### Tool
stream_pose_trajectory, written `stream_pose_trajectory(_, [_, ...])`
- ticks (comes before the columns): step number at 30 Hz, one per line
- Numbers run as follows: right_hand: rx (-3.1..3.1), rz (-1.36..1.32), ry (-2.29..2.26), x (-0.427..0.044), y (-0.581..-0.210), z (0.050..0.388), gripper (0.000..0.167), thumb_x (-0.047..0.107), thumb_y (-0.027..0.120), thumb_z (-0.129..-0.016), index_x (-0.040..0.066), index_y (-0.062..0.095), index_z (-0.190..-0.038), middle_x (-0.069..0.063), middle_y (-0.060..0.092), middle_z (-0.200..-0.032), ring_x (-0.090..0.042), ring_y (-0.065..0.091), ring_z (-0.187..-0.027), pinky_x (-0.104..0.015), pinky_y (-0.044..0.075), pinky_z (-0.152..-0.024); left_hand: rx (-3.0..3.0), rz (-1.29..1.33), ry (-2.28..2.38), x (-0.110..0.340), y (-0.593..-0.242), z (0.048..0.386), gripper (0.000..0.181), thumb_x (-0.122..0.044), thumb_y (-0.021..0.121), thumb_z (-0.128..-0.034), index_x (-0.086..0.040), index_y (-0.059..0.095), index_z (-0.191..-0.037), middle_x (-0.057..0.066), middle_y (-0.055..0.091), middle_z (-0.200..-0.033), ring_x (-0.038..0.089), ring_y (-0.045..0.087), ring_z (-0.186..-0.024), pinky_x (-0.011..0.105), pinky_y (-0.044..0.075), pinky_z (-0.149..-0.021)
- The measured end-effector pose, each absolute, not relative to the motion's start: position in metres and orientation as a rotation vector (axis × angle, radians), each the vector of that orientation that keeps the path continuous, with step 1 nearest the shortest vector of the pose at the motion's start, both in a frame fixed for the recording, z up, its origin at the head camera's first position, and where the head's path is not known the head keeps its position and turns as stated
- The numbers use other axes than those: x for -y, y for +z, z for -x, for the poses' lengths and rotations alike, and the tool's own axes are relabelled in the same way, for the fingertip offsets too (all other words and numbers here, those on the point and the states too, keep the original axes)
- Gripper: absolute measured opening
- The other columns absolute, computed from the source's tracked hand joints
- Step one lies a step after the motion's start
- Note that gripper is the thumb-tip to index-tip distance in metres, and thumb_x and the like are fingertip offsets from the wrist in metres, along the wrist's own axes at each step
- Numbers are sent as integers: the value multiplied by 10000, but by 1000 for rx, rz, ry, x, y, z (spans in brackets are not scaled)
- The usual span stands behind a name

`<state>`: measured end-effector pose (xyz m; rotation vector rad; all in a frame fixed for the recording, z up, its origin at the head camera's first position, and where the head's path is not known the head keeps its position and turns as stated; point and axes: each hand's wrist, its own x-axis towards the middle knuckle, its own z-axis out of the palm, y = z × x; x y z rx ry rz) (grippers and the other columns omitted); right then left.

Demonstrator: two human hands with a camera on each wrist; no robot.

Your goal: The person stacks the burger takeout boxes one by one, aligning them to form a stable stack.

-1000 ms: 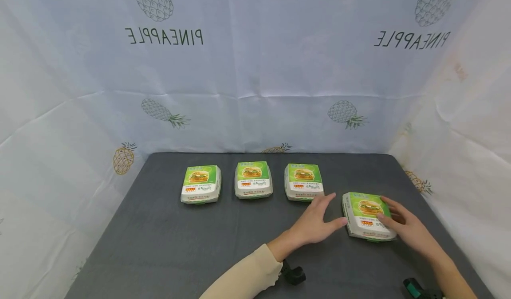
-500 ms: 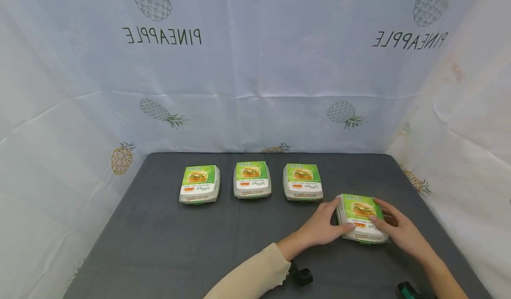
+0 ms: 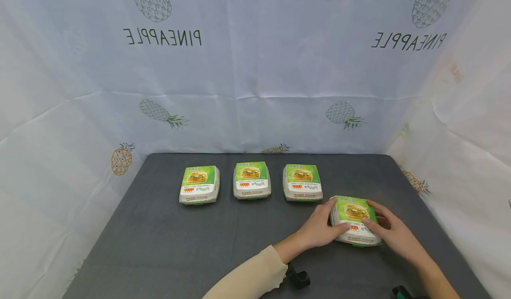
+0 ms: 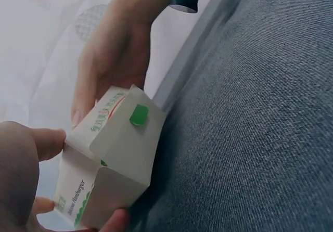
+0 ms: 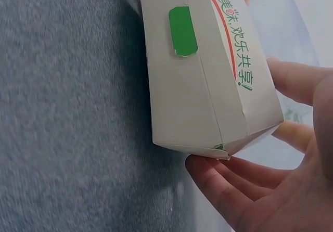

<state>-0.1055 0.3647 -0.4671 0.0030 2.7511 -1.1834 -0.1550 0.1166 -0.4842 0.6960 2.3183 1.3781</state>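
A green and white hamburger box [image 3: 354, 217] is held between my two hands at the right of the table. My left hand [image 3: 317, 228] grips its left side, thumb at the front and fingers toward the back corner. On the opposite side my right hand [image 3: 395, 232] holds it, thumb on the lid and fingers along the side wall. In the right wrist view, the front of the hamburger box [image 5: 177, 86] has a green tab, and its lid is closed. Whether its underside touches the table cannot be told.
Three like hamburger boxes stand in a row toward the back: left box [image 3: 199, 185], middle box [image 3: 252, 180] and right box [image 3: 302, 182]. They rest on a dark grey table [image 3: 167, 254]. A white cloth with pineapple prints [image 3: 255, 68] hangs behind and at both sides.
My left hand has come to the box and now grips its left side. The box and my right hand have moved left and slightly toward me.
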Motion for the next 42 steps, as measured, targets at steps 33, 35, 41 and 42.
stream_pose_trajectory(33, [-2641, 291, -1403, -293, -461, 108, 752, 288, 705, -986, 111, 306, -1599, -233, 441, -1462, -421, 553, -1242, -304, 563, -824, -2378, -641, 1377, -26, -474, 142, 782, -522, 626, -975, -302, 256, -1628, 67, 451, -1425, 89, 558, -1046, 291, 494, -858])
stream_pose_trajectory(35, [-2627, 302, -1420, -289, -461, 108, 758, 296, 716, -977, 122, 315, -1596, -222, 444, -1459, -416, 554, -1243, -303, 565, -836, -2360, -643, 1400, -20, -474, 141, 784, -502, 635, -977, -286, 258, -1629, 82, 450, -1414, 65, 571, -1001, 265, 510, -833])
stream_pose_trajectory(41, [-2568, 346, -1473, -278, -465, 107, 777, 280, 736, -962, 130, 314, -1597, -220, 425, -1468, -406, 543, -1244, -289, 569, -840, -2338, -649, 1440, -6, -474, 137, 785, -449, 650, -985, -240, 257, -1631, 104, 447, -1391, 62, 573, -1041, 217, 536, -825])
stream_pose_trajectory(42, [-2559, 358, -1480, -277, -465, 107, 779, 273, 739, -961, 123, 314, -1596, -226, 422, -1466, -409, 542, -1243, -286, 570, -838, -2337, -645, 1443, -4, -474, 136, 784, -442, 654, -984, -243, 256, -1630, 104, 445, -1393, 66, 574, -1047, 216, 537, -825])
